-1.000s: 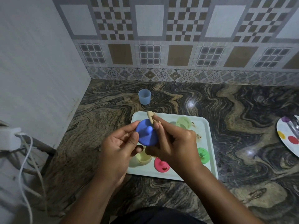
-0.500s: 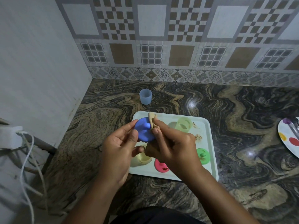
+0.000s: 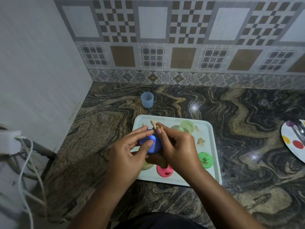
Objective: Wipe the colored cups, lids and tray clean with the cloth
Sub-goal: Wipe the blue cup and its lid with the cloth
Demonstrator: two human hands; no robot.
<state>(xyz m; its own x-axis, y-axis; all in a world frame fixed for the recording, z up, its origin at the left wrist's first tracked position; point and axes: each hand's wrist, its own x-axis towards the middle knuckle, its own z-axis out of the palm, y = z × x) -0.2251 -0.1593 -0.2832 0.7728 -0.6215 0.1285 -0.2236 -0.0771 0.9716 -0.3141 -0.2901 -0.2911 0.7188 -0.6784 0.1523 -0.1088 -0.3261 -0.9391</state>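
Above the pale tray [image 3: 212, 162], my left hand [image 3: 127, 156] grips a blue lid [image 3: 152, 143] by its knob and edge. My right hand [image 3: 176, 149] pinches a small beige cloth [image 3: 155, 125] against the lid's far rim. On the tray lie a green lid [image 3: 205, 160], a pink lid [image 3: 165, 171] with brown dirt on it, a pale green cup [image 3: 186, 127] and a yellow cup [image 3: 146, 166] mostly hidden under my left hand. Brown smears [image 3: 201, 141] mark the tray. A light blue cup [image 3: 147, 100] stands on the counter behind the tray.
A marbled stone counter [image 3: 239, 121] runs back to a tiled wall. A spotted plate [image 3: 292, 141] with a utensil on it sits at the right edge. At the left, a white wall, a socket block [image 3: 9, 142] and hanging cables [image 3: 26, 171].
The blue lid has turned in my left hand, from showing its flat face to showing its knob side, and sits lower. My right hand keeps the cloth at its rim.
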